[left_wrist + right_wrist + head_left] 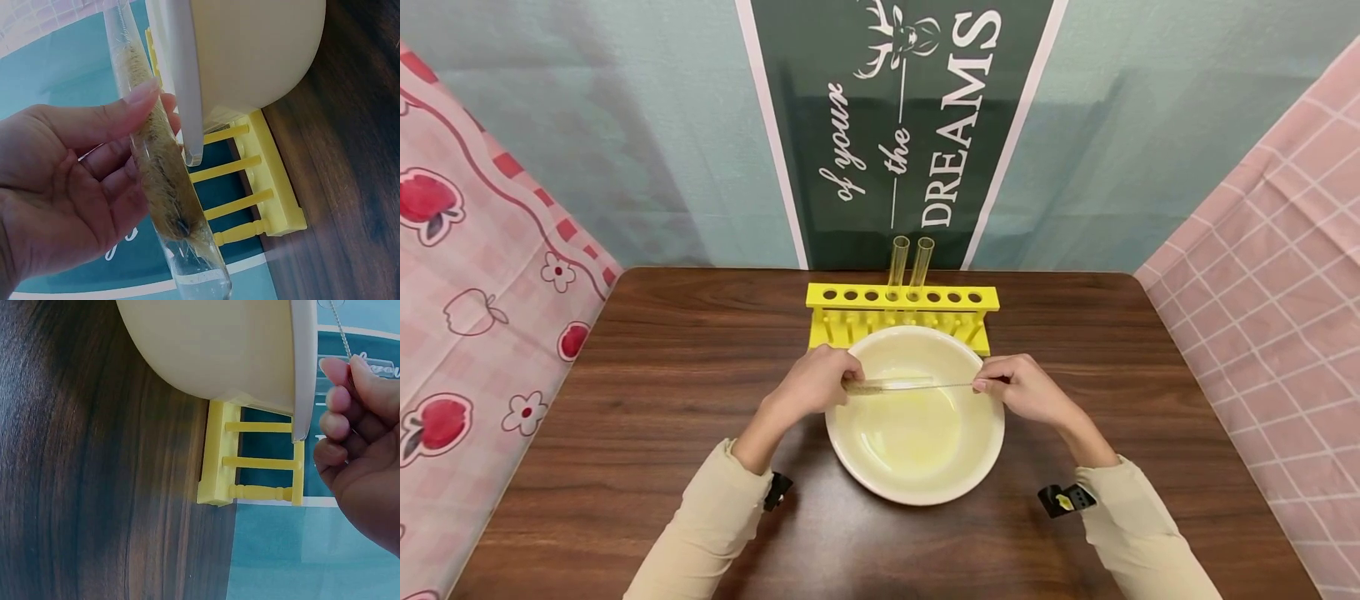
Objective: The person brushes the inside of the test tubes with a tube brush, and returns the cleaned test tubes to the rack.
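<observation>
Over a cream basin [917, 492] my left hand [820, 379] grips a clear test tube [200, 278], thumb on one side and fingers behind. Inside that tube sits the tan bristle head of a test tube brush [165, 175], a little short of the closed end. The brush's twisted wire handle [340, 334] runs out of the tube's mouth to the right. My right hand [1022, 387] pinches this wire between thumb and forefinger, its other fingers curled. The basin holds a shallow, pale yellowish liquid.
Behind the basin stands a yellow test tube rack [902, 297], partly hidden by it. Two clear test tubes [898, 262] stand upright in its middle holes. The wooden table [700, 375] meets a teal and dark green cloth backdrop [662, 150], with pink cloths at both sides.
</observation>
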### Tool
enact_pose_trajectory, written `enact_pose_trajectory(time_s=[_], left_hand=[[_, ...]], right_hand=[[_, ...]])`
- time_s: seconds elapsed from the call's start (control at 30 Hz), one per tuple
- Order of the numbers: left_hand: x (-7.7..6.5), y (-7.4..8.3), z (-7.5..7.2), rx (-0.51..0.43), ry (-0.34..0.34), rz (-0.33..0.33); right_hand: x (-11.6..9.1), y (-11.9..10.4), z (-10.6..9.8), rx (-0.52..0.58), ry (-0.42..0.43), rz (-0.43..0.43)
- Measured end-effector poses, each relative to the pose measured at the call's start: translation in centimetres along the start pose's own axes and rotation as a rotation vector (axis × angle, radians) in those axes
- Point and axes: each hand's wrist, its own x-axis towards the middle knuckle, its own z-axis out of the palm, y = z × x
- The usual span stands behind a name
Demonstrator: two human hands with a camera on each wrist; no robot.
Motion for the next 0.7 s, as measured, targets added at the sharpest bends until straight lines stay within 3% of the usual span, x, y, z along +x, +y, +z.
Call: enact_pose_trajectory(time_s=[0.3, 0.53, 0.7], left_hand=[[0.0, 0.4, 0.2, -0.048, 0.006, -0.030], [-0.1, 0.6, 0.3, -0.047, 0.039, -0.042], [-0.2, 0.3, 0.4, -0.046, 0.069, -0.055]], right_hand=[[-0.1, -0.4, -0.6, 0.103, -0.015, 0.154], [0.0, -0.5, -0.9, 0.213, -0.019, 0.336], [0.0, -0.2, -1.2, 0.285, -0.018, 0.363]])
